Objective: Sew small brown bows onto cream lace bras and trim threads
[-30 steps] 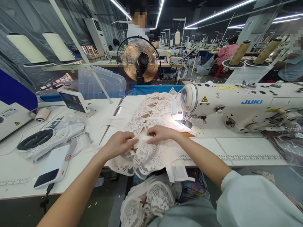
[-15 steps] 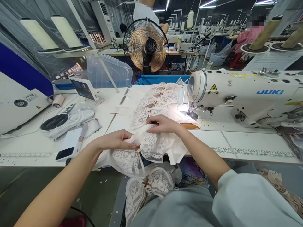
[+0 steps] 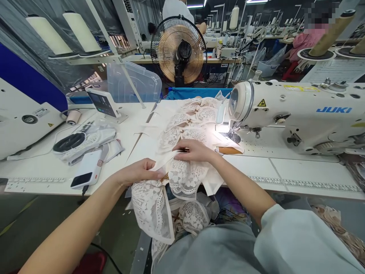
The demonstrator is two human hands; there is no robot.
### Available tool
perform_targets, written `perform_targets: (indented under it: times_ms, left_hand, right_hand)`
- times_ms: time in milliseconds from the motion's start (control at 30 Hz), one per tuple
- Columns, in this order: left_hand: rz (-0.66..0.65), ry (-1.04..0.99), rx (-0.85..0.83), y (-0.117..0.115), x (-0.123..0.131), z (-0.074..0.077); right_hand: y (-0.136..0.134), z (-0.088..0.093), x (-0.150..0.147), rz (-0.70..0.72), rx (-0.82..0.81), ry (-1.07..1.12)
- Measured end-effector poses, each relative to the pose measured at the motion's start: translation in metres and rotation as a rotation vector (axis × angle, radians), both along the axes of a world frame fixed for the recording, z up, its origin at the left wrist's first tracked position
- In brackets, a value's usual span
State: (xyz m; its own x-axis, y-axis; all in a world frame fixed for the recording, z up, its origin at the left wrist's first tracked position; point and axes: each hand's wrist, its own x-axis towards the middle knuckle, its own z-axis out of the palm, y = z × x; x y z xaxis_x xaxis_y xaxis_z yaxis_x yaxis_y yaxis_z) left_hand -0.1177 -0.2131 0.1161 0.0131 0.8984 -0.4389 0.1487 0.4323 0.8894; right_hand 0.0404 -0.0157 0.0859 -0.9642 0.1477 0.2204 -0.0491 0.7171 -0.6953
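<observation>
My left hand (image 3: 141, 171) pinches a cream lace bra (image 3: 152, 207) beside its small brown bow, at the table's front edge. One lace cup hangs below that hand, over the edge. My right hand (image 3: 194, 151) is closed on the same bra's pale fabric, above the other cup. Something small and dark shows under its fingers; I cannot make out what it is. Behind my hands, more lace bras (image 3: 186, 118) lie in an overlapping row on the table. Another bra (image 3: 194, 217) rests at my lap, partly hidden by the held one.
A lit JUKI sewing machine (image 3: 285, 110) stands at the right, pale fabric by its needle. On the left are a white power bank (image 3: 88, 169), a black-and-white item in plastic (image 3: 70, 142), a small display (image 3: 102, 103) and thread cones (image 3: 82, 32). A fan (image 3: 179, 51) stands behind the table.
The left cup of the held bra has dropped further over the table edge and now hangs more openly, covering more of the bra below. Both hands keep their hold, shifting slightly.
</observation>
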Motion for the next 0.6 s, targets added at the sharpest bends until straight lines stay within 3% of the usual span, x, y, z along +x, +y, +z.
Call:
perform_targets:
  times_ms: [100, 167, 267, 367, 467, 600]
  left_hand:
    - [0.203, -0.056, -0.026, -0.018, 0.005, -0.004]
    - [0.385, -0.096, -0.027, -0.033, 0.012, -0.004]
    - [0.695, -0.152, 0.057, -0.051, 0.026, -0.002]
    - [0.927, -0.202, 0.197, -0.062, 0.040, -0.004]
    - [1.041, -0.216, 0.303, -0.066, 0.051, -0.013]
    - [1.090, -0.235, 0.367, -0.064, 0.063, -0.029]
  right_hand:
    - [-0.016, -0.004, 0.000, -0.239, 0.172, 0.170]
    - [-0.030, -0.003, 0.002, -0.321, 0.169, 0.310]
    - [-0.055, 0.006, 0.006, -0.239, 0.017, 0.458]
    - [-0.077, 0.017, 0.009, -0.104, -0.158, 0.454]
    - [-0.090, 0.019, 0.008, -0.038, -0.257, 0.372]
    - [-0.097, 0.011, 0.001, -0.034, -0.259, 0.322]
